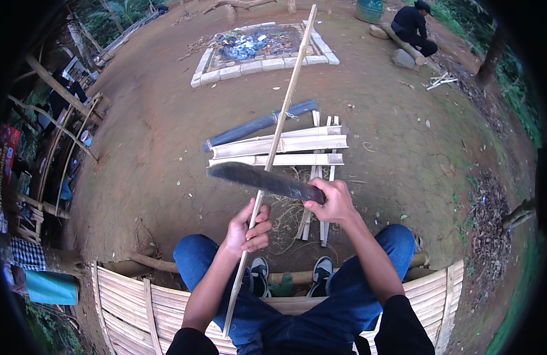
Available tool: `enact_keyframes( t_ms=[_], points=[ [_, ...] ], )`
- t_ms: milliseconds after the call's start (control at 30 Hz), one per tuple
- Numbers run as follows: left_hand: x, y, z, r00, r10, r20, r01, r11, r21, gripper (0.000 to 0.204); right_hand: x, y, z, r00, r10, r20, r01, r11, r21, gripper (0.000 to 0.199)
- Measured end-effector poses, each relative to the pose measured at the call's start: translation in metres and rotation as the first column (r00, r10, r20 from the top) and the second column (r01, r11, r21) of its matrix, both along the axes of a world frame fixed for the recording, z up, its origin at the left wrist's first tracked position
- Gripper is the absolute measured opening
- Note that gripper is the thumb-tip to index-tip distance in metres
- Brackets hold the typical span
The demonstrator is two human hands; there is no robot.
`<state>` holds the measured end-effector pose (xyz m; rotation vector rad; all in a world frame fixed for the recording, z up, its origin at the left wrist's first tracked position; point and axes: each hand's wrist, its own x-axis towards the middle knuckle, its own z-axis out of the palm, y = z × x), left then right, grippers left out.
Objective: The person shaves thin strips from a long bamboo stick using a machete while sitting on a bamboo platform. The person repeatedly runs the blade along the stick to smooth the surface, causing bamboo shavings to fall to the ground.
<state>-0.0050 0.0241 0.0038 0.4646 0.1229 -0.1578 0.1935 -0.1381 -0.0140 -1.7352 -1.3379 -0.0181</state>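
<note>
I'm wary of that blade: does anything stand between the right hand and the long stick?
Yes, the knife that the right hand grips; it crosses the stick in this view, just beyond the left hand. Whether knife and stick touch, I can't tell.

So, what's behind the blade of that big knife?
The long pale strip in the left hand runs behind the blade, showing above and below it. Brown ground lies beyond. The stretch of strip crossed by the blade, and whatever lies directly behind it, are covered.
</note>
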Motion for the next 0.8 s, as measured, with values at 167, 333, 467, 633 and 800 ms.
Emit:
enact_keyframes(
  t_ms=[167, 333, 467, 633, 800],
  points=[
    [-0.007, 0.0, -0.002, 0.982, 0.055, -0.182, -0.07, 0.995, -0.077, 0.052, -0.005, 0.0, 0.013, 0.962, 0.202, 0.181, -0.201, 0.979, -0.027, 0.048],
    [-0.003, -0.012, -0.017, 0.994, -0.008, -0.112, 0.024, 0.99, 0.139, 0.057, -0.021, 0.005, 0.008, 0.956, 0.144, 0.254, -0.121, 0.987, -0.104, 0.049],
    [0.002, -0.026, -0.016, 0.97, -0.003, -0.245, 0.077, 0.953, 0.293, 0.057, -0.031, 0.007, 0.005, 0.948, 0.146, 0.284, -0.126, 0.988, -0.088, 0.052],
    [0.004, -0.025, -0.008, 0.971, -0.054, -0.233, 0.133, 0.932, 0.337, 0.056, -0.015, 0.01, 0.006, 0.957, 0.034, 0.288, -0.012, 0.997, -0.08, 0.054],
    [0.007, -0.031, -0.001, 0.967, 0.029, -0.252, 0.069, 0.927, 0.37, 0.055, 0.0, 0.003, 0.006, 0.973, -0.185, 0.14, 0.207, 0.964, -0.167, 0.051]
  ],
)
